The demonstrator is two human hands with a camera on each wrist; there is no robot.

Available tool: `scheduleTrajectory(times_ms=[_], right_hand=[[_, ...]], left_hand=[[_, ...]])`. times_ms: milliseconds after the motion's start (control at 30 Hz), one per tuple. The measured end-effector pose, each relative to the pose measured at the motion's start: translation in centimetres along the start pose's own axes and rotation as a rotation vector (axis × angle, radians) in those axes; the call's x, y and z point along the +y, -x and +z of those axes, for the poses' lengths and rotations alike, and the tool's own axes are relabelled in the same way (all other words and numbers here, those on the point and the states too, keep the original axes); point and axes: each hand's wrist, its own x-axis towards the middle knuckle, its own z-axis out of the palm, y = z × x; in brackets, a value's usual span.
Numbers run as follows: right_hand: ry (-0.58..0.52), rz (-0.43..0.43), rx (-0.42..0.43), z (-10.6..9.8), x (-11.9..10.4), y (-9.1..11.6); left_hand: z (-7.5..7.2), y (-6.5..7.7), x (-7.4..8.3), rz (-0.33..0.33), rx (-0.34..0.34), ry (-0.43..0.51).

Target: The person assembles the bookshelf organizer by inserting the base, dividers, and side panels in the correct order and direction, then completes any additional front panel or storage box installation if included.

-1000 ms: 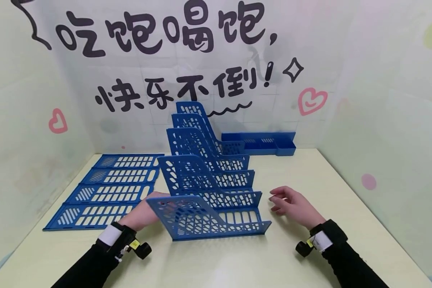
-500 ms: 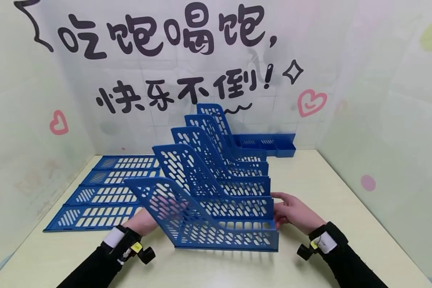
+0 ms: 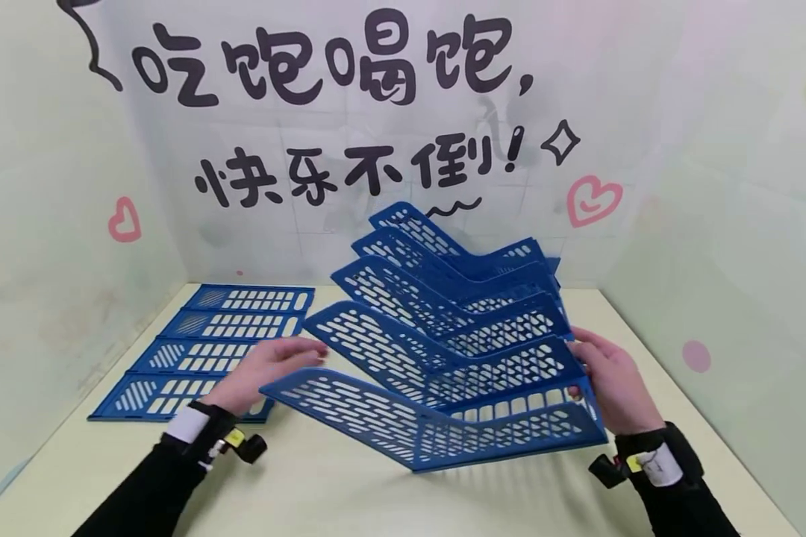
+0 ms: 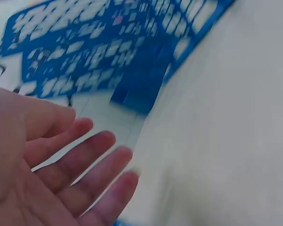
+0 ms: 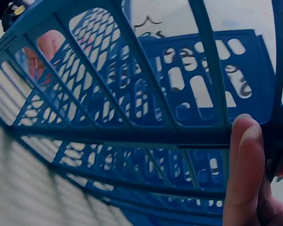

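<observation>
A blue plastic file rack (image 3: 490,432) with several upright perforated dividers tilts over the table, its right end raised. My right hand (image 3: 611,380) grips that right end; in the right wrist view, fingers (image 5: 247,165) press against the slatted base (image 5: 132,134). My left hand (image 3: 269,369) is off the rack, just left of the dividers, fingers extended with nothing in them. In the left wrist view the left hand (image 4: 70,169) shows its spread fingers, apart from the blue rack (image 4: 85,52).
Several flat blue lattice panels (image 3: 208,358) lie in a row on the table (image 3: 295,485) at left. A blue compartment tray (image 4: 139,89) stands by the back wall, mostly hidden behind the rack in the head view. Walls (image 3: 712,186) enclose the table's sides and back.
My right hand has taken hold of the rack's right end and raised it, tilting and turning the rack rightward. My left hand has come out from behind the dividers and let go.
</observation>
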Motion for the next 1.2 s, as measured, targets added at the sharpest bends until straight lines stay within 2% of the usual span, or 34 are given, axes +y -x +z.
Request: scheduleTrajectory(times_ms=[67,167,233,300,433,600,733,867,1067,1200], right_hand=[[-0.026,-0.019,0.031,-0.8,-0.8,0.2],[-0.047,-0.059,0.027,-2.0,-2.0,0.2],[-0.058,-0.079,0.006,-2.7,-2.9,0.2],[-0.055,-0.09,-0.02,-3.2,-3.7,0.2],[-0.008,-0.073,-0.042,-3.6,-4.9,0.2],[0.052,-0.084,0.015,-3.5,-6.2,0.0],[0.0,-0.099,0.027,-3.4,-6.9,-0.2],[-0.012,-0.11,0.026,-3.3,-7.3,-0.3],[0.045,-0.128,0.015,-3.2,-7.9,-0.1],[0.074,-0.133,0.024,-3.6,-8.3,-0.1]], left_hand=[[-1.8,0.7,-0.3,-0.1,0.153,-0.183],[-4.3,1.9,-1.7,-0.171,0.243,-0.359],[-5.5,2.6,-2.5,-0.219,0.261,-0.436],[-6.3,3.0,-3.3,-0.239,0.252,-0.505],[-6.8,3.0,-4.3,-0.243,0.217,-0.613],[-5.8,2.6,-4.1,-0.264,0.116,-0.651],[-4.4,2.3,-3.0,-0.267,0.041,-0.669],[-2.8,1.9,-1.6,-0.247,0.002,-0.706],[-0.1,1.5,0.3,-0.187,-0.058,-0.744],[1.8,1.3,1.0,-0.183,-0.1,-0.751]])
